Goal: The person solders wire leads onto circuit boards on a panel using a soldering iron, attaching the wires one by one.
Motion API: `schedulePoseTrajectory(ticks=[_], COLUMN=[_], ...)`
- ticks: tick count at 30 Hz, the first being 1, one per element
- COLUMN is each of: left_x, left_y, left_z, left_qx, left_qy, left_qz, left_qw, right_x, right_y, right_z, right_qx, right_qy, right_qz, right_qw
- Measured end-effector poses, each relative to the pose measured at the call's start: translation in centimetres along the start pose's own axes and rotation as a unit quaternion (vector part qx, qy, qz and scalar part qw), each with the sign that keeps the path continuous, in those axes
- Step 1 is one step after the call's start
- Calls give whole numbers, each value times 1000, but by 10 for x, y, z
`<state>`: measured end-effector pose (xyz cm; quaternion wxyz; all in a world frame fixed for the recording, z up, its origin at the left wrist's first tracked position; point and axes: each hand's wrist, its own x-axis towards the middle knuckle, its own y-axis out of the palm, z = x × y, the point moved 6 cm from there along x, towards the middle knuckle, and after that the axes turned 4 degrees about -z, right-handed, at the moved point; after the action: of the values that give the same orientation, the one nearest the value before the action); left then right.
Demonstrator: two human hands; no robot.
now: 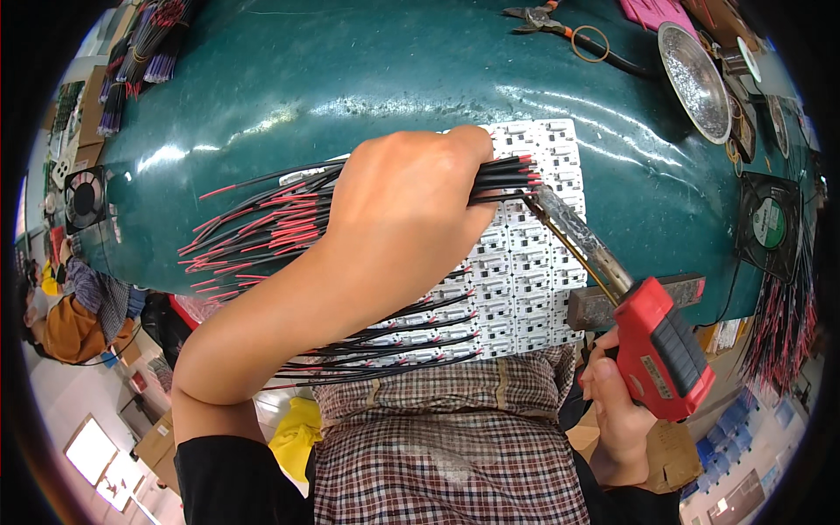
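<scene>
My left hand (411, 197) is closed around a bundle of black wires (503, 178) with red ends, held over a white circuit board panel (549, 254) with rows of small parts. Long red-tipped tails of the bundle (262, 219) trail out to the left of that hand. In my right hand (617, 407) is a red soldering gun (661, 350), gripped by its handle. Its dark metal tip, with a thin tube alongside, reaches to the wire ends, though actual contact is unclear. More black wires (411, 328) lie across the lower left of the panel, under my left forearm.
A grey metal bar (639, 300) rests right of the panel on the green table (350, 61). Pliers (542, 19), a metal bowl (696, 83) and a fan (770, 226) stand at the right. Wire bundles (144, 57) and another fan (85, 199) are at the left.
</scene>
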<state>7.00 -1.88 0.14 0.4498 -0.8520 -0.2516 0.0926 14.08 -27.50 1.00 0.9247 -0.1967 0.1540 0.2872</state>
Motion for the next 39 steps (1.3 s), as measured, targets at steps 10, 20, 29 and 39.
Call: schedulePoseTrajectory(ticks=[10, 20, 29, 39], left_x=[5, 6, 4, 2], left_y=[-3, -4, -3, -11], left_z=[3, 1, 2, 5], left_qx=[-43, -41, -36, -22], left_qy=[-3, 7, 17, -21], left_qz=[36, 34, 24, 8], left_qw=[998, 999, 999, 1000], right_x=[0, -4, 0, -2], right_y=[-1, -4, -4, -4], right_z=[-5, -1, 0, 3], right_qx=[-42, -56, -9, 17], right_qy=[-33, -55, -39, -31], right_qz=[53, 30, 45, 26], right_qw=[997, 997, 998, 999])
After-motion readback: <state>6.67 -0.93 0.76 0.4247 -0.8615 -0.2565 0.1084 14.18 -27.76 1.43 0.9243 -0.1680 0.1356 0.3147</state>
